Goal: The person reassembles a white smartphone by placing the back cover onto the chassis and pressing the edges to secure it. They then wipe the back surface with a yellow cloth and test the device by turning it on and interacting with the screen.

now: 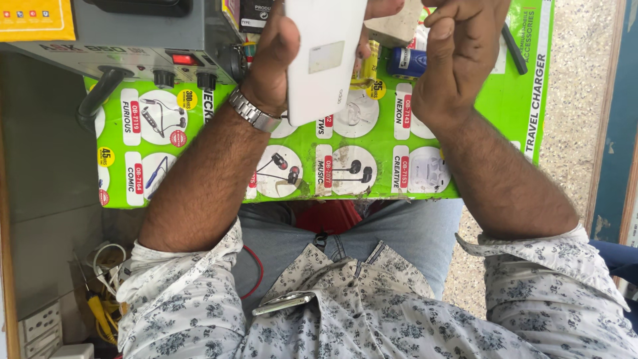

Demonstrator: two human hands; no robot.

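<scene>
My left hand (272,60), with a metal watch (252,113) on its wrist, grips a flat white phone-like device (325,60) by its edge. It holds the device upright over the green printed mat (372,166), plain back facing me. My right hand (458,60) is just right of the device with its fingers curled and thumb pressed against them. Nothing shows between those fingers. Its fingertips reach toward the device's top edge, which is cut off by the frame.
A grey bench unit (133,40) with a red switch, knobs and a black hose (100,93) stands at the far left. A blue cylinder (407,61) and black tool (515,50) lie on the mat. A phone (282,303) is in my shirt pocket. Yellow cables (100,312) hang lower left.
</scene>
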